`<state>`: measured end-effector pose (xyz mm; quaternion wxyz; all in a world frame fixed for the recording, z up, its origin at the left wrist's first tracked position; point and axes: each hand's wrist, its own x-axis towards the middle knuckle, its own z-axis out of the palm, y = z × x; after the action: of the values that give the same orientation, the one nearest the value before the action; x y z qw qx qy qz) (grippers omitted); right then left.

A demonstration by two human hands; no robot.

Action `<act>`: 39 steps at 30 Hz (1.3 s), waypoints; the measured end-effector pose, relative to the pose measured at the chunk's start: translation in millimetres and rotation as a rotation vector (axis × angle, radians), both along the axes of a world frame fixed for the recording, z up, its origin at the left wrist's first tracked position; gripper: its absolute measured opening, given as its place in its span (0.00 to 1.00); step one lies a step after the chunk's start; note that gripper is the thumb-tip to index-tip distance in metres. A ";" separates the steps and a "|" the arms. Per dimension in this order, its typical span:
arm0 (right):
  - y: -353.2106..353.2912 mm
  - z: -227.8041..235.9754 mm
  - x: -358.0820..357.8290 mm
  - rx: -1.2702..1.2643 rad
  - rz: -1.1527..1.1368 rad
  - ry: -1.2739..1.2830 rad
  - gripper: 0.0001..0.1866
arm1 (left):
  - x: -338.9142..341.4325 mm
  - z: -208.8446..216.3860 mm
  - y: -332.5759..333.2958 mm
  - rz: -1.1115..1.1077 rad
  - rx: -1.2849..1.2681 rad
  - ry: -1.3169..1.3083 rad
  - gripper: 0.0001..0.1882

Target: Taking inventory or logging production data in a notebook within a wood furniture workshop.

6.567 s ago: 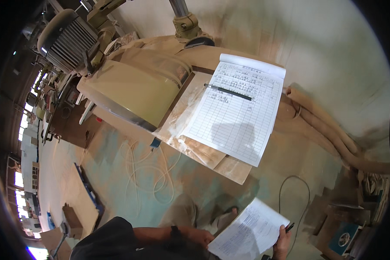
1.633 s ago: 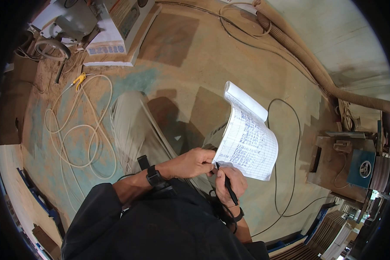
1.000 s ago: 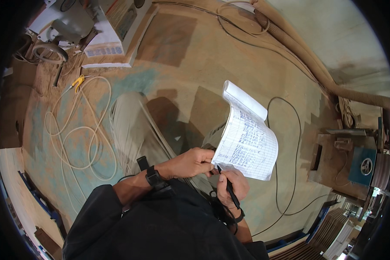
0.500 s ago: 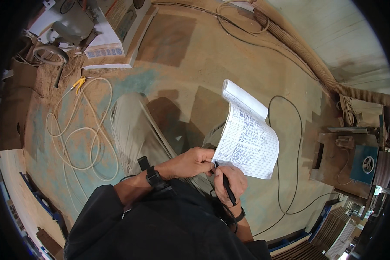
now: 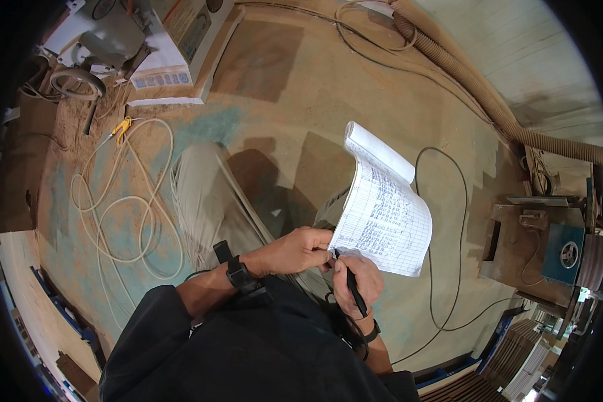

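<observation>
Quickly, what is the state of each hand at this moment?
Left hand: closed, holding the pad near its lower left corner.
Right hand: closed, holding the pen.

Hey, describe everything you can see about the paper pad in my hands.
The pad looks like white paper, ruled in a fine grid and partly filled with dark handwriting. Its far end is rolled back into a white curl, and the page bows slightly. It is held slanted above the floor. The left hand grips its near left corner; the right hand, with a black pen, overlaps its near edge. Whether the tip touches paper is unclear.
</observation>
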<state>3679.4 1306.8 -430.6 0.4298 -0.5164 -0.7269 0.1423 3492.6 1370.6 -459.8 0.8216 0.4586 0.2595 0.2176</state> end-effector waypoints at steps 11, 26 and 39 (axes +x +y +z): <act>-1.2 5.4 1.1 -0.044 0.016 -0.037 0.05 | 0.0 2.8 0.9 -0.008 0.005 0.007 0.18; -7.9 3.7 6.4 -0.005 -0.051 0.038 0.04 | -3.4 8.7 4.9 0.041 -0.108 0.000 0.18; -6.0 -1.7 4.3 0.026 -0.055 0.051 0.07 | -3.3 11.5 5.8 0.035 -0.088 0.026 0.18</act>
<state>3683.7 1300.8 -432.3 0.4586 -0.5270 -0.7028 0.1342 3489.4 1376.5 -448.3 0.8337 0.4202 0.2874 0.2142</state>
